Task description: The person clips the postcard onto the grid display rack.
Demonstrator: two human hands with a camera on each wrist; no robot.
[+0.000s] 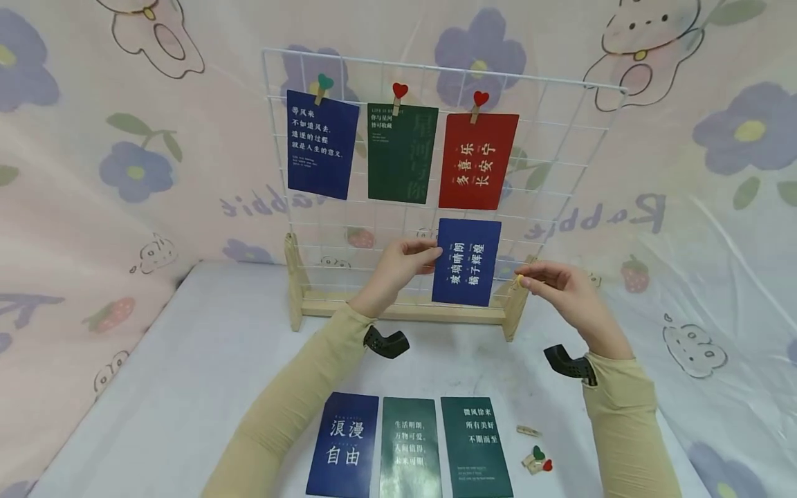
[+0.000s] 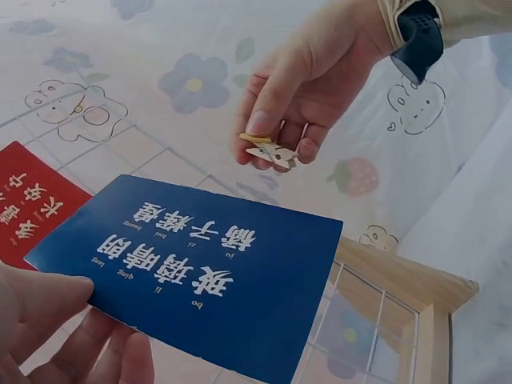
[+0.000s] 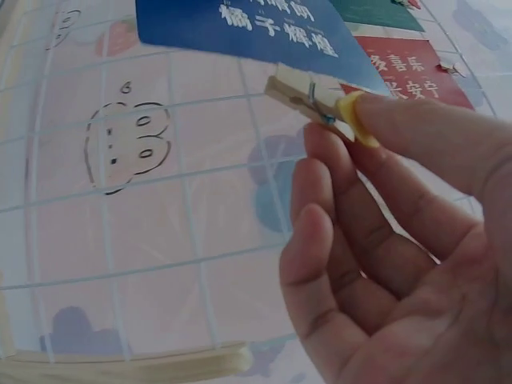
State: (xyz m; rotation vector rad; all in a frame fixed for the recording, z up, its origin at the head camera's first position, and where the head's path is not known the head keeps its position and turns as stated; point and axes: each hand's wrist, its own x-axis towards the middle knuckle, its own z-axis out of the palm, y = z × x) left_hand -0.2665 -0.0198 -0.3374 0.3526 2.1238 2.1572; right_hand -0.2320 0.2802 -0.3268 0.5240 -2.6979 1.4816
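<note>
My left hand [image 1: 407, 261] pinches the left edge of a blue card [image 1: 467, 263] with white characters, held upright in front of the white wire grid [image 1: 398, 221], under a red card [image 1: 478, 162]. To its right, my right hand [image 1: 563, 294] pinches a small wooden clothespin [image 3: 300, 92] with a yellow piece [image 3: 356, 118] on its end, between thumb and forefinger. In the right wrist view the clothespin lies just beneath the blue card's edge; whether they touch, I cannot tell. Along the grid's top hang a dark blue card [image 1: 320, 149], a green card [image 1: 401, 159] and the red one, each by a heart clothespin.
Wooden feet [image 1: 513, 311] carry the grid on a white-covered table [image 1: 187, 387]. Nearer me lie a blue card [image 1: 344, 443], a light green card [image 1: 411, 446] and a dark green card [image 1: 476, 449]. Loose clothespins [image 1: 534, 462] lie right of them. A patterned cloth [image 1: 654, 173] hangs behind.
</note>
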